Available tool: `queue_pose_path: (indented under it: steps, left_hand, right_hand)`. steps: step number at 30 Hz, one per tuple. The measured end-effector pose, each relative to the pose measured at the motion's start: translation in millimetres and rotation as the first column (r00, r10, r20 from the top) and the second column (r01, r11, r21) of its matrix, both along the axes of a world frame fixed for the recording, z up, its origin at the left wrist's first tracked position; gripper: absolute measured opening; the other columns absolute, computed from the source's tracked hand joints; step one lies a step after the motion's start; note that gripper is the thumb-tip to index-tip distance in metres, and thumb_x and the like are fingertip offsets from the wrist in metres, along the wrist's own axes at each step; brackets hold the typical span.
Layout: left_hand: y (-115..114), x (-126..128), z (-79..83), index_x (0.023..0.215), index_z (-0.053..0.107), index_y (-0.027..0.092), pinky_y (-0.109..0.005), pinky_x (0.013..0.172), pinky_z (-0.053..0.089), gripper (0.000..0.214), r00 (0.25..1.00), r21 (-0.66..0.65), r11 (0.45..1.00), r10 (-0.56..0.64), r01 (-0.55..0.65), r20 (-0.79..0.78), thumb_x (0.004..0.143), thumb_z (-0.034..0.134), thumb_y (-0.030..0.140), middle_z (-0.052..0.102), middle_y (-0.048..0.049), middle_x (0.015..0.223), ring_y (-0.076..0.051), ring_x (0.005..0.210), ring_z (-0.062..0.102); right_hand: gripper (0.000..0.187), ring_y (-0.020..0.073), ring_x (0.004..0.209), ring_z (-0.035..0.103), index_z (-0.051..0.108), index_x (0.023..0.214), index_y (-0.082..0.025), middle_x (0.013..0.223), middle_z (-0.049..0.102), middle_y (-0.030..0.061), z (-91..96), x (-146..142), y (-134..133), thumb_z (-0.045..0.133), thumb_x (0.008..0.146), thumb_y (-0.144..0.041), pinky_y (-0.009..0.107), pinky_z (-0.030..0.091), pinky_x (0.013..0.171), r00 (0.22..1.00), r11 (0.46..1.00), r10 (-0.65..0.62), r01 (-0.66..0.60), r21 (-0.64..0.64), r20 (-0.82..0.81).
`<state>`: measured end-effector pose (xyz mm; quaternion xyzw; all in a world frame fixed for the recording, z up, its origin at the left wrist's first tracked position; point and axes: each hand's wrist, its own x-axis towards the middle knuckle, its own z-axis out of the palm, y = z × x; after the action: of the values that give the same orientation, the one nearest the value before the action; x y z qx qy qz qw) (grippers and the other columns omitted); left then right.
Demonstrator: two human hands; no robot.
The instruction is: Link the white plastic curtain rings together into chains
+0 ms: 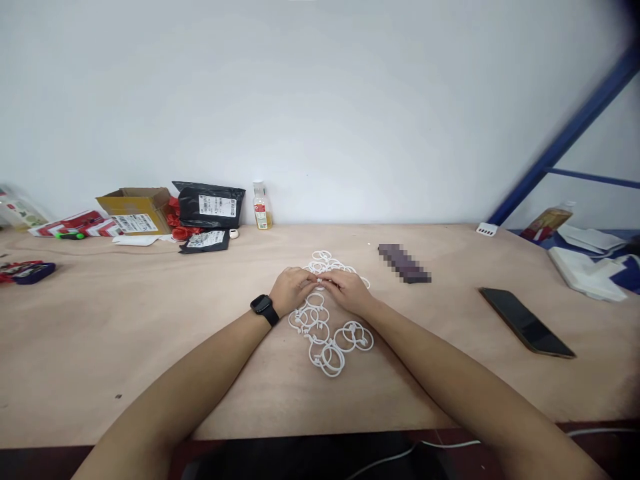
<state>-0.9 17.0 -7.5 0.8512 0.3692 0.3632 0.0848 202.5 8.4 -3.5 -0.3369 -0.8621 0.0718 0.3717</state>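
Note:
My left hand (293, 288), with a black watch (264, 308) on its wrist, and my right hand (349, 291) meet at the middle of the table. Their fingertips pinch a small white plastic ring (319, 288) between them; the fingers hide part of it. Several more white rings with little clip-like tabs, perhaps curtain rings (333, 360), lie in a loose, overlapping group in front of my wrists. Behind my fingers spreads another pile of white rings (323, 255), partly covered by my hands.
A phone (527, 323) and a blurred-out dark object (404, 263) lie to the right. At the back left stand a cardboard box (135, 210), a black mailing bag (210, 205) and a bottle (261, 207). A blue metal frame (565, 140) rises at the far right.

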Motion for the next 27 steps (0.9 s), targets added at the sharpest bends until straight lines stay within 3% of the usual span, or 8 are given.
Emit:
queue_pose_path:
  steps: [5, 8, 15, 23, 27]
  left_hand:
    - [0.4, -0.6, 1.1, 0.102, 0.067, 0.022, -0.038, 0.094, 0.045, 0.018, 0.996, 0.100, 0.991, -0.090, 0.086, 0.031, 0.091, 0.054, 0.030, 0.069, -0.0070, 0.112, -0.019, 0.104, 0.062]
    - [-0.3, -0.7, 1.8, 0.106, 0.066, 0.021, -0.037, 0.094, 0.045, 0.020, 0.994, 0.129, 0.987, -0.105, 0.100, 0.032, 0.090, 0.055, 0.030, 0.068, -0.0077, 0.113, -0.020, 0.105, 0.061]
    - [-0.1, 0.7, 1.6, 0.113, 0.061, 0.018, -0.033, 0.082, 0.047, 0.030, 1.000, -0.059, 0.998, 0.026, -0.026, 0.004, 0.087, 0.058, 0.033, 0.070, -0.0051, 0.089, -0.018, 0.082, 0.064]
    - [-0.9, 2.0, 3.6, 0.097, 0.068, 0.018, -0.029, 0.078, 0.046, 0.024, 0.989, -0.135, 0.986, -0.115, 0.102, -0.097, 0.084, 0.061, 0.037, 0.070, -0.0035, 0.084, -0.017, 0.079, 0.063]
    - [-0.8, 3.0, 3.2, 0.095, 0.069, 0.018, -0.027, 0.073, 0.045, 0.025, 0.988, -0.153, 0.984, -0.104, 0.086, -0.113, 0.085, 0.060, 0.038, 0.070, -0.0032, 0.082, -0.015, 0.075, 0.061]
  right_hand:
    - [0.015, 0.0168, 0.078, 0.065, 0.067, 0.094, -0.022, 0.086, 0.072, 0.0038, 0.1, -0.6, -2.0, 0.055, 0.091, -0.031, 0.029, 0.049, 0.074, 0.995, 0.996, -0.090, 0.090, -0.007, -0.034]
    - [0.013, 0.0159, 0.072, 0.064, 0.066, 0.088, -0.021, 0.079, 0.070, 0.0027, 0.1, -1.7, -2.8, 0.056, 0.090, -0.030, 0.028, 0.048, 0.071, 0.986, 0.988, -0.154, 0.154, 0.000, -0.062]
    - [0.013, 0.0169, 0.072, 0.065, 0.063, 0.087, -0.020, 0.080, 0.070, 0.0034, -2.8, 2.1, 2.9, 0.055, 0.088, -0.030, 0.028, 0.049, 0.069, 0.961, 0.973, -0.230, 0.224, -0.054, -0.154]
    - [0.016, 0.0169, 0.070, 0.064, 0.063, 0.085, -0.020, 0.078, 0.070, 0.0038, -0.2, 4.0, 2.9, 0.054, 0.089, -0.032, 0.027, 0.050, 0.068, 0.926, 0.951, -0.307, 0.307, -0.035, -0.221]
    - [0.010, 0.0146, 0.064, 0.063, 0.061, 0.081, -0.020, 0.073, 0.067, 0.0013, -2.6, 2.5, 2.7, 0.057, 0.083, -0.028, 0.025, 0.050, 0.063, 0.904, 0.945, -0.320, 0.327, -0.021, -0.284]
